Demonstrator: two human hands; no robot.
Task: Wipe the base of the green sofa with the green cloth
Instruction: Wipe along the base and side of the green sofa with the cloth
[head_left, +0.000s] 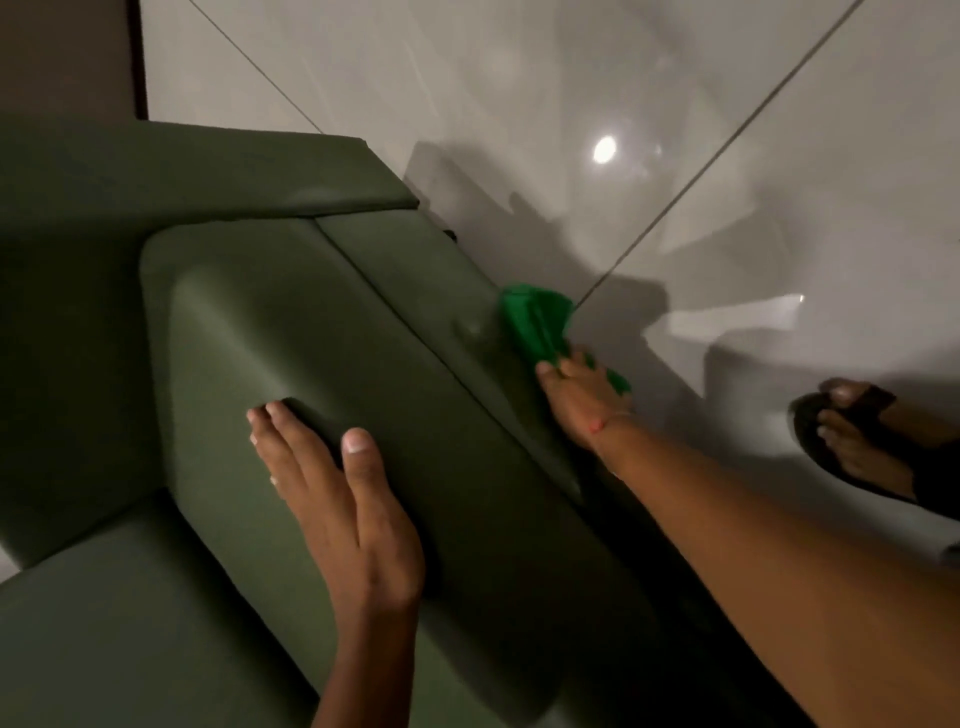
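The dark green sofa (291, 332) fills the left and middle of the view, seen from above over its armrest. My right hand (582, 400) reaches down along the sofa's outer side and holds the bright green cloth (537, 322) pressed against the lower part of that side, close to the floor. My left hand (332, 483) lies flat on top of the armrest, fingers spread a little and curled over its inner edge, holding nothing. Part of the cloth is hidden under my right fingers.
A glossy grey tiled floor (675, 130) with dark grout lines lies to the right of the sofa. My foot in a black sandal (852, 441) stands on it at the right edge. A dark wall strip (137, 57) rises at the upper left.
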